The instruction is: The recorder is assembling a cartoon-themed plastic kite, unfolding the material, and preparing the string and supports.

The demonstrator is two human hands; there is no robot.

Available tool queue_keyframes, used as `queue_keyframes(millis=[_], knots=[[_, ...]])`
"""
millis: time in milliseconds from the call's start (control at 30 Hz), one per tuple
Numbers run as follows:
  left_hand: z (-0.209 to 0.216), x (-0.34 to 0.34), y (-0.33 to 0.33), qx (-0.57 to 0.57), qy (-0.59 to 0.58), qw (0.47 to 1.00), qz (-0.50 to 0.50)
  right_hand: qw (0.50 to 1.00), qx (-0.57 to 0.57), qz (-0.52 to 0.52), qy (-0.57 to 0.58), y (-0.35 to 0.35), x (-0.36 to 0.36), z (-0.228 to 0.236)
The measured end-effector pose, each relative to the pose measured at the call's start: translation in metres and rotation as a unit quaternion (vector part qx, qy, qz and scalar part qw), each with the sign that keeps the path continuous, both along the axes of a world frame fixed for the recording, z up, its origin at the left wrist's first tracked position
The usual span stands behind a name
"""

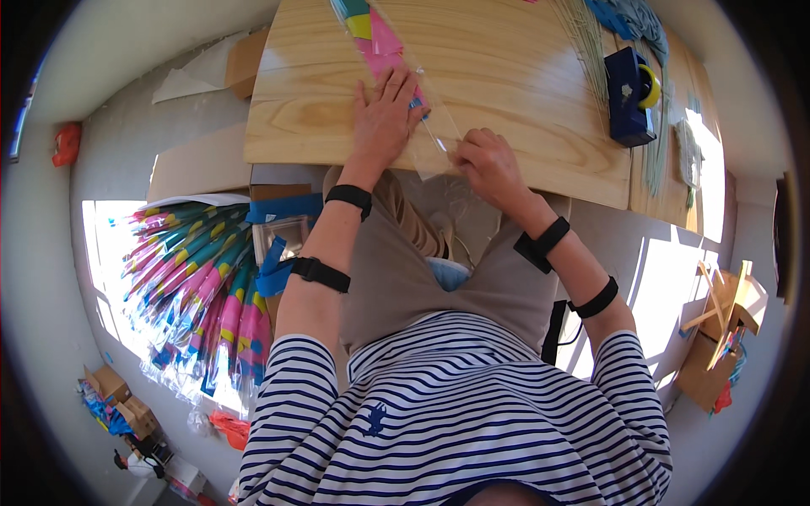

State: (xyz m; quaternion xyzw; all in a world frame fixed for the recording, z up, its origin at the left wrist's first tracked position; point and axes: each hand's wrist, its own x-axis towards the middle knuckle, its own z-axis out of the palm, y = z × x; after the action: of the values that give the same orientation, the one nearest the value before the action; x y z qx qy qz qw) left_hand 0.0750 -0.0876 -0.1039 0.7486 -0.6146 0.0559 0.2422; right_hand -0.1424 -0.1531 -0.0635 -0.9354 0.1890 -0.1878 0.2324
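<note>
A long, narrow folded bundle of pink, yellow and green sheet material lies slantwise on the wooden table, inside a see-through plastic sleeve. My left hand rests flat on the bundle's near end, fingers stretched out. To its right, at the table's front edge, my right hand is closed in a pinch on the sleeve's loose plastic. The sleeve's near end hangs slightly over the edge between my hands. My right fingertips are partly hidden by the hand itself.
A dark blue tape dispenser with yellow tape stands on the table's right side, beside thin sticks. Many similar bagged, colourful bundles fan out from a cardboard box at left. Another box with wooden strips stands at right.
</note>
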Motion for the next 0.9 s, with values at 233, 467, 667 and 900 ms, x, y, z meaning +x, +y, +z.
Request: queue_keyframes(millis=[233,467,667,900], knots=[[0.001,0.001,-0.001,0.025,0.005,1.000,0.006,0.999,-0.011,0.025,-0.035,0.000,0.033,0.007],[0.000,0.001,0.001,0.023,0.011,1.000,0.010,0.993,-0.069,0.091,0.024,-0.001,0.044,-0.003],[-0.001,0.001,0.000,0.012,0.017,1.000,0.007,0.986,-0.106,0.088,0.096,0.003,0.042,-0.005],[0.001,0.001,0.000,0.018,0.015,1.000,0.004,0.991,-0.119,0.066,-0.009,0.018,0.036,0.012]])
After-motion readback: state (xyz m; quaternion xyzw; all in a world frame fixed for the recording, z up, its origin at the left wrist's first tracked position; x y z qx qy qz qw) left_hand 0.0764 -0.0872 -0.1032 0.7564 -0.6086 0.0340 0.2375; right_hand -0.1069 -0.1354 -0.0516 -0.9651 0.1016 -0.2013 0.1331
